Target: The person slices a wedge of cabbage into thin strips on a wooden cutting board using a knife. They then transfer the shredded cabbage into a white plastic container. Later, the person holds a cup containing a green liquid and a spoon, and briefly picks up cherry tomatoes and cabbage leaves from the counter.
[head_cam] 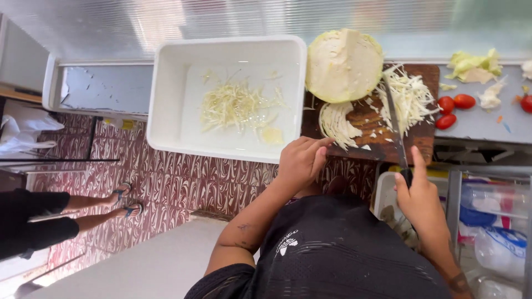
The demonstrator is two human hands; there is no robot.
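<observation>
Knife: we see a long dark blade, lying flat across the board, the tip toward the shredded heap, the handle in our right hand.
Cabbage slice: pale, thin, half-moon shape, the cut layers visible; it lies on the near left part of the board, at our left fingertips.
Half cabbage: big, round, pale green, cut face up, at the far edge, just behind the slice.

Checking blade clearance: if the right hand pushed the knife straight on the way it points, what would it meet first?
Probably the shredded cabbage on the board; the knife in the right hand already lies along its edge. Blade height is unclear.
</observation>
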